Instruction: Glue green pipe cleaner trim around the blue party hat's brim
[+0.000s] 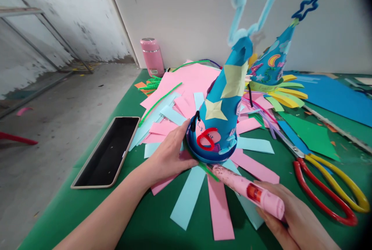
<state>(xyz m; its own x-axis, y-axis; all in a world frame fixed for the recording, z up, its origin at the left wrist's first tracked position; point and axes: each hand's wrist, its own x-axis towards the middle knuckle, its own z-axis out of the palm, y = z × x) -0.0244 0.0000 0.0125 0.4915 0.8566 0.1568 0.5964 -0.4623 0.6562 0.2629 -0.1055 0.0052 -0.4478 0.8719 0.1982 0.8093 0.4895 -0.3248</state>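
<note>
A blue paper cone hat [216, 126] stands in front of me, with yellow paper stars and pipe-cleaner shapes on it and a light-blue pipe-cleaner outline at its peak. Pink and pale-blue paper strips [220, 209] fan out from its base. My left hand [171, 145] grips the lower left rim between thumb and fingers. In my right hand [287, 211] is a pink glue gun [247, 190], its nozzle end at the hat's front rim. A green pipe cleaner [208, 171] lies along that rim by the nozzle.
A phone [107, 153] lies at left, a pink bottle [152, 57] behind it. Scissors [328, 188] with red and yellow handles rest at right. A second blue hat [273, 62] stands at the back, beside blue card [337, 95]. Paper pieces and pipe cleaners surround the hat.
</note>
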